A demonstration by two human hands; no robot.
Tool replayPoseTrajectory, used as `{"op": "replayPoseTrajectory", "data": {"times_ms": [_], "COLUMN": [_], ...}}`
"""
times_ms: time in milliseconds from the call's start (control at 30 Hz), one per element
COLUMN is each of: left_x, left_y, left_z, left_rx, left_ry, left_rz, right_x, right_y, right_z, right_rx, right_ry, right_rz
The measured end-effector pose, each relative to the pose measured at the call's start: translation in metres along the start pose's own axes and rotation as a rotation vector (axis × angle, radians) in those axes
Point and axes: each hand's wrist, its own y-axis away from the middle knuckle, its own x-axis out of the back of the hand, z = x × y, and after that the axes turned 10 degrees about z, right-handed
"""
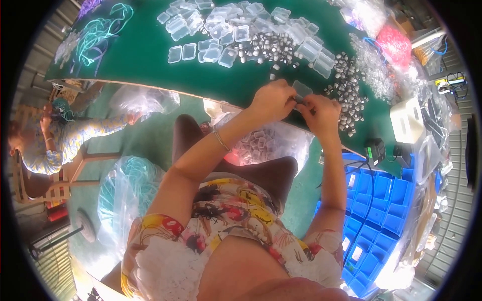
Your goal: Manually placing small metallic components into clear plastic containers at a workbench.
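Observation:
Over the near edge of the green table (145, 65), my two hands meet with their fingers pinched together. My left hand (273, 102) and my right hand (322, 113) both grip a small clear plastic case (302, 88), whose upper part sticks out beyond the fingertips. Something small and dark shows between the fingers, too hidden to name. Just beyond the hands lies a heap of small black-and-white round pieces (268, 48). More of these pieces (350, 95) spread to the right of my right hand. Many clear plastic cases (221, 25) are piled at the far side.
Turquoise cords (103, 32) lie on the table's left part. At right are a pink bag (394, 46), clear plastic bags (374, 65), a white container (406, 120) and blue bins (369, 200). Another person (75, 133) sits at left, near a bag of turquoise cord (128, 188).

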Motion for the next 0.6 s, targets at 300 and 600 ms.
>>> {"op": "replayPoseTrajectory", "data": {"times_ms": [300, 600], "left_x": [0.009, 0.010], "left_y": [0.000, 0.002], "left_z": [-0.001, 0.002], "left_rx": [-0.075, -0.147], "left_ry": [-0.047, -0.058], "left_rz": [-0.118, -0.063], "right_x": [-0.022, -0.002], "right_y": [-0.014, -0.009], "right_z": [0.024, 0.021], "right_rx": [0.016, -0.010], "right_ry": [0.100, -0.447], "right_rz": [0.012, 0.042]}}
